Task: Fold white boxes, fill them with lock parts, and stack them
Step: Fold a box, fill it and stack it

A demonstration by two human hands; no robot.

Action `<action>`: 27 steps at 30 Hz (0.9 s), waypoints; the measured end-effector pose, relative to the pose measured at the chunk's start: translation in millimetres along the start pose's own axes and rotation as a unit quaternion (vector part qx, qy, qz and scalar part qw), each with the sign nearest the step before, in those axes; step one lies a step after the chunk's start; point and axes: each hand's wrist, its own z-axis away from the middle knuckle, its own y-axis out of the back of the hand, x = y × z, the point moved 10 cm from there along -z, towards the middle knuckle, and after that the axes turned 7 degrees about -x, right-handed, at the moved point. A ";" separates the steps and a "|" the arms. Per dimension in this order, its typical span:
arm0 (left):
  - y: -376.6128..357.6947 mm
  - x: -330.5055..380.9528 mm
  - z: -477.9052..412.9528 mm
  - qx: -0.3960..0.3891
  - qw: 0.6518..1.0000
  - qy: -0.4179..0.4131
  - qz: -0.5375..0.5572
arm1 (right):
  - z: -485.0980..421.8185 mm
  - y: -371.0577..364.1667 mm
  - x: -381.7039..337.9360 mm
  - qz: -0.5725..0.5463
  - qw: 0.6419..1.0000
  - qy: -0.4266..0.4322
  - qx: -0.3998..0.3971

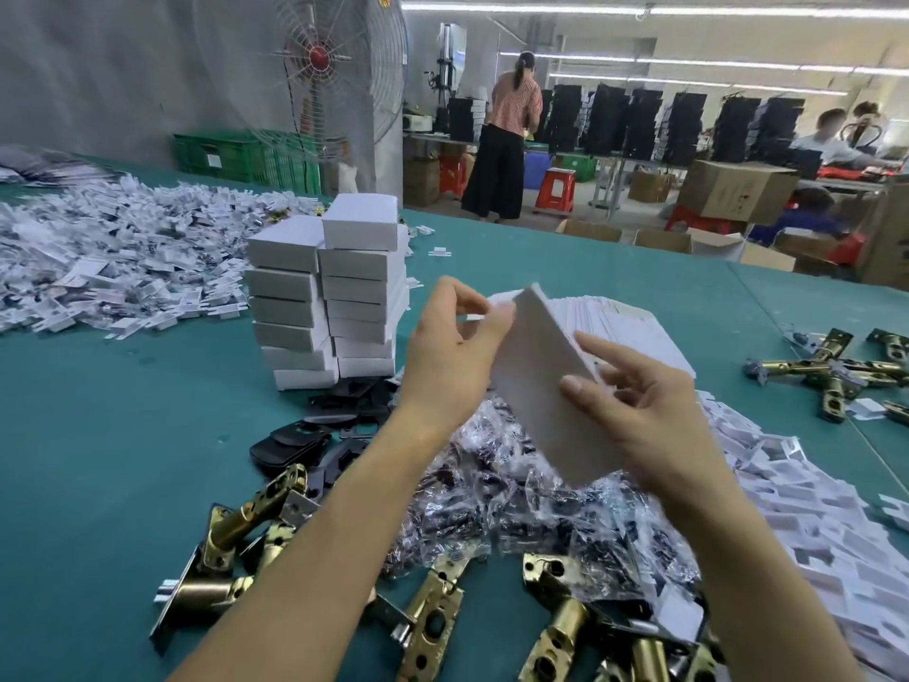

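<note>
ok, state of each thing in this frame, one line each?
white box: held off the table, tilted, looks flat.
left hand: pinches the box's upper end.
right hand: grips the box's lower part.
folded boxes: closed, stacked in two columns on the table.
flat blanks: unfolded, piled behind the hands.
brass latches: loose on the table, unpacked.
bagged parts: in clear bags, heaped below the hands.
black plates: loose, beside the stack.
</note>
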 end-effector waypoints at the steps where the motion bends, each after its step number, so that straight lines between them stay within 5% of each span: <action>1: 1.8 -3.7 -0.3 -0.014 0.998 0.014 -0.066 | 0.3 11.1 -1.9 0.046 0.998 0.011 0.036; 6: -21.3 42.3 15.8 -0.096 0.890 -0.160 -0.416 | 6.3 5.1 -37.6 0.268 0.954 0.132 0.028; 11: -47.4 -9.1 32.1 -0.398 0.868 0.025 -0.297 | 21.3 -30.1 -67.6 0.331 0.909 0.252 -0.034; 14: -48.8 -12.6 36.0 -0.452 0.868 0.061 -0.195 | 25.3 -40.2 -73.9 0.351 0.894 0.276 -0.041; 17: -33.9 -20.7 19.9 -0.357 0.913 0.099 -0.172 | 15.4 -39.5 -77.5 0.389 0.887 0.250 0.010; 21: 25.3 -28.3 -6.0 -0.088 0.981 0.141 -0.098 | -3.9 -21.0 -79.1 0.281 0.942 0.145 0.115; 23: 45.9 -25.8 -13.6 0.003 0.992 0.119 -0.039 | -16.8 -57.0 -66.9 0.269 0.959 0.088 0.009; 27: 58.3 -25.3 -13.4 0.080 0.990 0.115 -0.024 | -17.9 -154.8 -14.8 0.328 0.912 -0.018 -0.245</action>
